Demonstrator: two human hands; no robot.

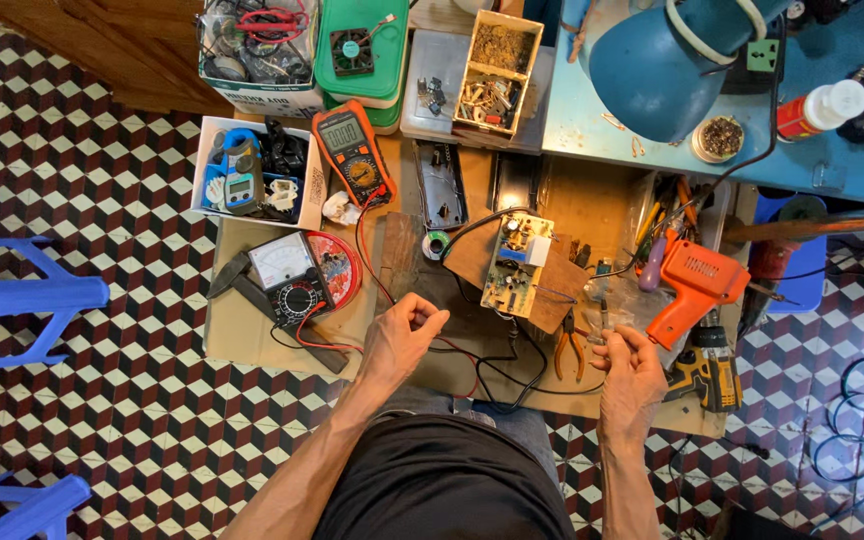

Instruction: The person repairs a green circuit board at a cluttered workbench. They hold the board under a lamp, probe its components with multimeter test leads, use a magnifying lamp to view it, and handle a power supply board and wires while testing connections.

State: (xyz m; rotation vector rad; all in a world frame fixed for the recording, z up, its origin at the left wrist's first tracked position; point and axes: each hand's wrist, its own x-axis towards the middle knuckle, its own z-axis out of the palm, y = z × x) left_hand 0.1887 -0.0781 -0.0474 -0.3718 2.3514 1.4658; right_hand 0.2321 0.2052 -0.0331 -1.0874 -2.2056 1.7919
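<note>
My left hand (404,335) is closed in a loose fist over the red and black test leads (462,352) that run across the cardboard mat. My right hand (630,368) pinches a small thin item I cannot make out, just right of orange-handled pliers (569,345). Between and beyond the hands lies a green circuit board (515,265) on a brown wooden piece. An analog meter (290,275) sits left of my left hand, with an orange digital multimeter (352,150) farther back.
An orange soldering gun (697,285) and a yellow drill (707,368) lie at right. Boxes of parts (497,70), a white tray with a clamp meter (247,175) and a blue lamp (657,60) stand behind. Blue plastic stools (12,300) stand left on the checkered floor.
</note>
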